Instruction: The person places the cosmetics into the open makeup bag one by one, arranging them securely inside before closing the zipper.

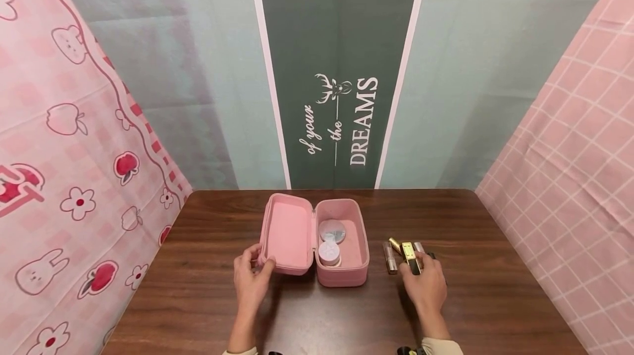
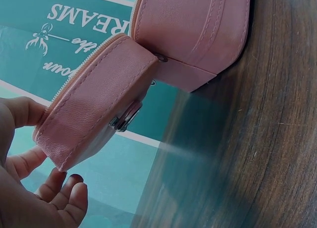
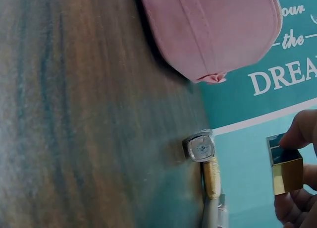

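Note:
A pink zippered cosmetic case (image 1: 342, 277) stands unzipped on the table, its lid (image 1: 289, 234) folded out to the left. My left hand (image 1: 250, 280) grips the lid's outer corner between thumb and fingers; the left wrist view shows the lid (image 2: 94, 99) raised off the tabletop. Inside the case are a round, pale, shiny compact (image 1: 333, 230) and a white-lidded jar (image 1: 329, 252). To the right of the case, my right hand (image 1: 426, 286) pinches a black-and-gold lipstick (image 3: 287, 175), held above the table. Beside it lie a clear-capped tube (image 1: 389, 257) and a small gold tube (image 1: 394, 244).
Another slim tube (image 1: 419, 246) lies partly hidden behind the right hand. The brown wooden table (image 1: 213, 300) ends at a green curtain (image 1: 337, 30) at the back, with pink patterned cloths (image 1: 569, 168) at both sides.

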A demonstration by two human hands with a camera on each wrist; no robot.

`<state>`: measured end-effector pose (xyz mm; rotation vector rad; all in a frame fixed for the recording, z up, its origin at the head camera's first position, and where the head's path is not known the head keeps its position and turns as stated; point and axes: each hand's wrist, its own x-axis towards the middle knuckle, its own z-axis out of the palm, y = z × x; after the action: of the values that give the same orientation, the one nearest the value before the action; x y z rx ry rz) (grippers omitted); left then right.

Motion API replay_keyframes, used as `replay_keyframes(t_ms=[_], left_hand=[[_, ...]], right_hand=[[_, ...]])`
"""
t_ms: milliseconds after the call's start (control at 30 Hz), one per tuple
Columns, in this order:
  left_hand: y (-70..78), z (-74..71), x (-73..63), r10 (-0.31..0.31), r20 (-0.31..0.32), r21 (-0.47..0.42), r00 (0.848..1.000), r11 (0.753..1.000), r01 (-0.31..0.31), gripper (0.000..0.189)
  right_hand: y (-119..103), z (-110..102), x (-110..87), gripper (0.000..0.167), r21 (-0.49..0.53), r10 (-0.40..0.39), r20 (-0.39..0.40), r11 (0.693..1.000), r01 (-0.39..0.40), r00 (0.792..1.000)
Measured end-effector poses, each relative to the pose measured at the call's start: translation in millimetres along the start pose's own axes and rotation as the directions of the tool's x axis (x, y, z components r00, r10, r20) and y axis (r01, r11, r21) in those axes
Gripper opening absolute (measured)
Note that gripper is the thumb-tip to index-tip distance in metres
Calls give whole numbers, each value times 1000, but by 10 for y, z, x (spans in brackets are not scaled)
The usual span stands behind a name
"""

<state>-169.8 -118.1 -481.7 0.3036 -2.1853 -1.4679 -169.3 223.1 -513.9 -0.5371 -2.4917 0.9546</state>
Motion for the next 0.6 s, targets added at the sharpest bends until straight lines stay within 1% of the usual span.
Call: replay_keyframes(t_ms=[133, 267, 500, 600], left_hand=[[-7, 0, 0, 6, -2, 0, 1000, 1000, -6, 37], [-14, 1, 0, 8, -3, 5, 1000, 1000, -8, 37], [-20, -6, 4, 16, 7, 5, 1000, 1000, -16, 38], [-9, -11, -1, 23, 9, 9, 1000, 1000, -23, 38]], right_hand=[[-66, -62, 52, 40, -18, 24, 41, 1000, -23, 999], [-181, -147, 131, 39, -33, 43, 70, 999, -41, 997], [-405, -199, 248, 39, -27, -2, 97, 1000, 5, 995], [-499, -203, 284, 41, -31, -13, 140, 999, 18, 990]])
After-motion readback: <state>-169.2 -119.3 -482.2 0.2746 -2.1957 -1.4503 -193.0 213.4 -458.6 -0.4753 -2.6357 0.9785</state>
